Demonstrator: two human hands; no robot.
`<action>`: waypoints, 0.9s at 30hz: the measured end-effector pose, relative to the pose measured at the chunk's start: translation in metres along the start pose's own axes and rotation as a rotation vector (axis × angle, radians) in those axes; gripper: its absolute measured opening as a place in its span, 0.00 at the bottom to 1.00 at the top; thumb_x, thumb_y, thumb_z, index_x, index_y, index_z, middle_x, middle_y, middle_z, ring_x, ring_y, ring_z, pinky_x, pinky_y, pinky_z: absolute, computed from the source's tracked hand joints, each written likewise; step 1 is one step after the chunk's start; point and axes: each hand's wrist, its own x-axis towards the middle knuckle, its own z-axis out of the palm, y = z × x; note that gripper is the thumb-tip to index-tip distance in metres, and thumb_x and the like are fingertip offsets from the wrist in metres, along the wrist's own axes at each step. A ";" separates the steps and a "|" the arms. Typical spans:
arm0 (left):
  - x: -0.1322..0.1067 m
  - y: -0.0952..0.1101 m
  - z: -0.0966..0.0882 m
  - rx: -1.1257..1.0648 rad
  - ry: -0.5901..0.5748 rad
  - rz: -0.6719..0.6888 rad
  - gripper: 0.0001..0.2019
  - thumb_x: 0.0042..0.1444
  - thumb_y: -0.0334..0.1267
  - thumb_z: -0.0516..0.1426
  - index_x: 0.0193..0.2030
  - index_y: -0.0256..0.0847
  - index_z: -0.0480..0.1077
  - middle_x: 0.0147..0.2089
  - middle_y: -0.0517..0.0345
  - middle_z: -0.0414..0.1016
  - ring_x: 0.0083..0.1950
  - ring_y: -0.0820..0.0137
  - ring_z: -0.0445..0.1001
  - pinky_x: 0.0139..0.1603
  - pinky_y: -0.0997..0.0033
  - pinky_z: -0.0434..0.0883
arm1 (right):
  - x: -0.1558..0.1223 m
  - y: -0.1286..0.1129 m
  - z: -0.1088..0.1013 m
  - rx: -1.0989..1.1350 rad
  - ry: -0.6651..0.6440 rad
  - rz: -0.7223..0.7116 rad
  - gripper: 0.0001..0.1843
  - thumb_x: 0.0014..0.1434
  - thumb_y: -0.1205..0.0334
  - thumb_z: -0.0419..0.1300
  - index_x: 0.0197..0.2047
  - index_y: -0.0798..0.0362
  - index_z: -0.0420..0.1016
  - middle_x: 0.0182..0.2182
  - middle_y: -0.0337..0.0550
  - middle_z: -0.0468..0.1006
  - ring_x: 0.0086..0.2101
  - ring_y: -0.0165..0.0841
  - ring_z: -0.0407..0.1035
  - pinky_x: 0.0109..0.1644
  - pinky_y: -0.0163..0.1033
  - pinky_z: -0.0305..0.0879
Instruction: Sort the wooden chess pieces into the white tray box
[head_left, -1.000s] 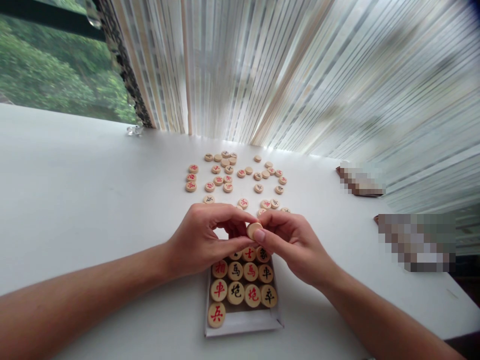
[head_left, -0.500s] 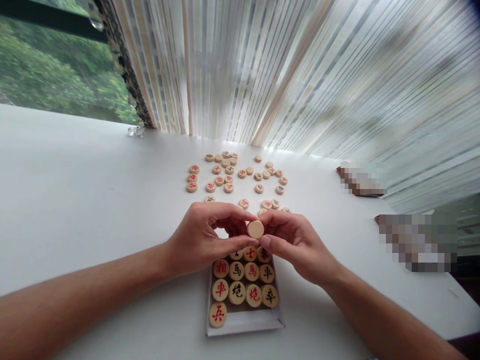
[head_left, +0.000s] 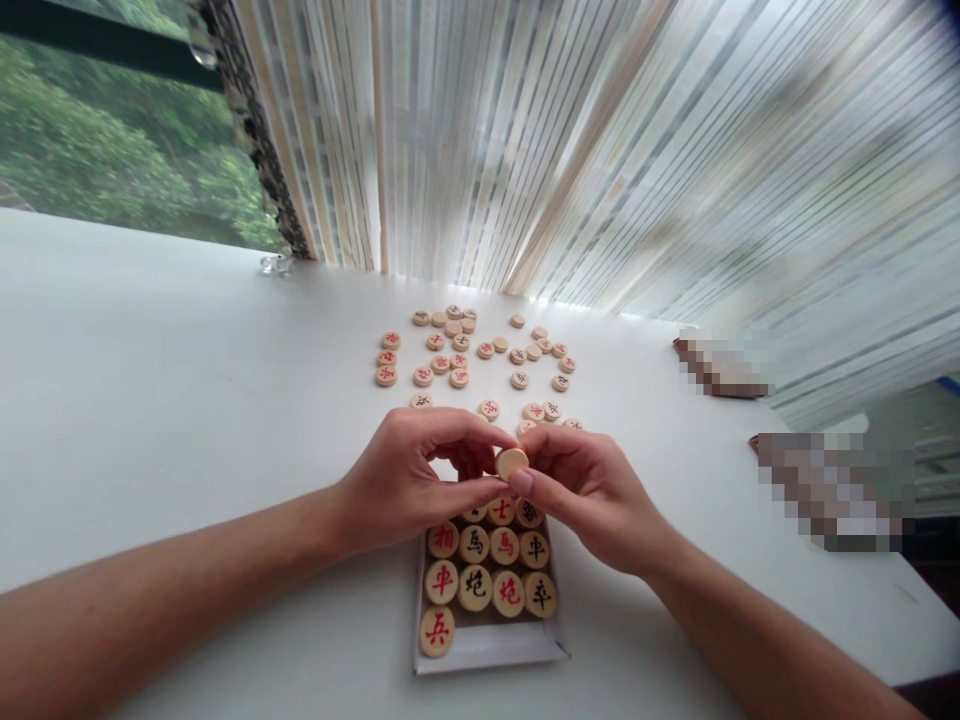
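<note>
Disc [head_left: 512,466] of pale tan, round, thick-edged and plain on the face I can see, hangs tilted over the far end of a shallow white tray [head_left: 510,648]. I have it pinched in both hands: the left hand [head_left: 424,465] comes from nine o'clock with thumb and forefinger narrowed on it, the right hand [head_left: 589,490] from three o'clock, its thumb across the five o'clock edge. At six o'clock I see matching tray pieces [head_left: 475,588] in rows, marked with red or black characters; a lone red-marked piece [head_left: 436,631] fills the seven o'clock corner. Toward twelve o'clock, loose pieces [head_left: 459,378] lie scattered on the white surface [head_left: 187,400], a few showing blank faces.
</note>
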 end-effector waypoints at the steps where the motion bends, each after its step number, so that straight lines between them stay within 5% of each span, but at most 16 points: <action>1: 0.000 0.000 0.000 0.002 -0.006 0.004 0.10 0.57 0.30 0.70 0.46 0.33 0.82 0.36 0.53 0.84 0.32 0.73 0.80 0.34 0.77 0.81 | 0.000 0.000 0.000 -0.018 0.008 -0.018 0.11 0.58 0.58 0.77 0.38 0.53 0.82 0.28 0.38 0.78 0.28 0.28 0.68 0.32 0.33 0.65; 11: 0.001 -0.002 -0.004 0.125 0.048 0.085 0.04 0.62 0.28 0.67 0.43 0.37 0.82 0.39 0.52 0.83 0.37 0.71 0.82 0.36 0.76 0.81 | -0.003 0.001 -0.007 -0.286 0.080 -0.255 0.09 0.67 0.62 0.70 0.50 0.50 0.86 0.37 0.45 0.86 0.35 0.35 0.78 0.38 0.39 0.76; 18: 0.001 -0.002 -0.008 0.319 0.049 0.315 0.04 0.63 0.27 0.66 0.41 0.39 0.82 0.41 0.52 0.83 0.39 0.71 0.82 0.40 0.74 0.81 | -0.003 -0.002 -0.012 -0.389 0.044 -0.271 0.10 0.64 0.62 0.73 0.49 0.49 0.88 0.37 0.47 0.87 0.35 0.36 0.79 0.38 0.40 0.77; 27: -0.004 -0.004 -0.006 0.393 -0.043 0.411 0.04 0.65 0.29 0.65 0.43 0.40 0.82 0.42 0.51 0.83 0.41 0.70 0.83 0.44 0.73 0.81 | -0.008 -0.009 -0.013 -0.512 -0.028 -0.212 0.09 0.61 0.60 0.74 0.45 0.51 0.87 0.36 0.46 0.85 0.33 0.34 0.75 0.36 0.39 0.75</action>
